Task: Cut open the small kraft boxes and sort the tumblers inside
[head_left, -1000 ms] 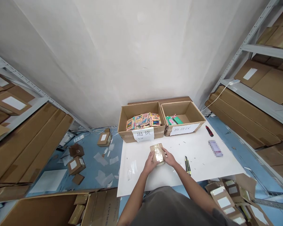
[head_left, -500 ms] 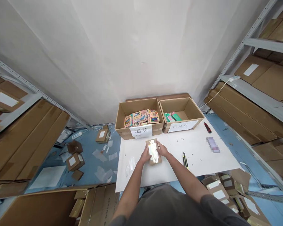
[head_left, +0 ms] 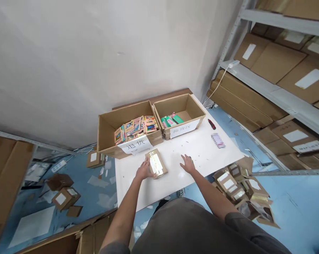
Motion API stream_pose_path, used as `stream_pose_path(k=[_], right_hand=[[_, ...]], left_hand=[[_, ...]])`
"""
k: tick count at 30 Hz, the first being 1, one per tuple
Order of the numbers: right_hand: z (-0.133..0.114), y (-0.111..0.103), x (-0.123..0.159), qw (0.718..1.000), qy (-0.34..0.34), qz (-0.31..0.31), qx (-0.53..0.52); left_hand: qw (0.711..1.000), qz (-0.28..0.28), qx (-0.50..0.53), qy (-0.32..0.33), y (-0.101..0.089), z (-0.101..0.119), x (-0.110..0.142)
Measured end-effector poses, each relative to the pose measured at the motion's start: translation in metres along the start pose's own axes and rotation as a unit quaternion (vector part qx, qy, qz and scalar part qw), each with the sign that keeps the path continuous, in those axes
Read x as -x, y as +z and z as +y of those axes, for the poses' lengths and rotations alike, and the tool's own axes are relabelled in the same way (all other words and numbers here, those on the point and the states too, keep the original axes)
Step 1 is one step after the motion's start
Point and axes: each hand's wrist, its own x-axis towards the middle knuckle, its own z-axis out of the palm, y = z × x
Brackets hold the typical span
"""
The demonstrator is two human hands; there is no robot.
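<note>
A small brown cardboard parcel (head_left: 156, 163) wrapped in glossy clear tape lies on the white table (head_left: 217, 157). My left hand (head_left: 144, 170) holds it by its left edge, fingers against its side. My right hand (head_left: 187, 163) is off the parcel, to its right, with fingers spread low over the table. Just beyond those fingertips a dark bit of a black-and-yellow utility knife (head_left: 191, 159) shows; the rest is hidden under the hand.
Two open labelled cartons stand at the table's back: the left carton (head_left: 106, 131) holds colourful packs, the right carton (head_left: 193, 107) green and pink ones. A red cutter (head_left: 211, 124) lies further right. Small parcels (head_left: 238, 183) pile on the floor right; shelves (head_left: 281, 95) hold large cartons.
My right hand has let go of the parcel and moved right to the utility knife. The left hand stays on the parcel. My view has swung right and downward.
</note>
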Motion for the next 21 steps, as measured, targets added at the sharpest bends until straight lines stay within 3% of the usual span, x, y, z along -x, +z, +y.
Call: stream_pose_path(k=[4,8,15,18,21], right_hand=[[0.067,-0.004,0.024,0.995,0.103,-0.004,-0.014],[0.095,0.007,0.035,0.980,0.187,-0.046,-0.042],[0.083,0.017,0.026,0.965,0.231,-0.069,-0.101],[0.066,0.003,0.016,0.971,0.193,-0.058,-0.126],[0.024,-0.019,0.003,0.976,0.101,-0.047,-0.185]], left_hand=[[0.999,0.000,-0.032,-0.033,0.004,0.005,-0.005],[0.994,-0.026,-0.062,-0.083,0.007,0.017,-0.006],[0.989,-0.043,-0.081,-0.115,0.003,0.041,-0.001],[0.989,-0.043,-0.070,-0.124,0.007,0.048,0.000],[0.990,-0.025,-0.051,-0.131,0.014,0.055,0.001]])
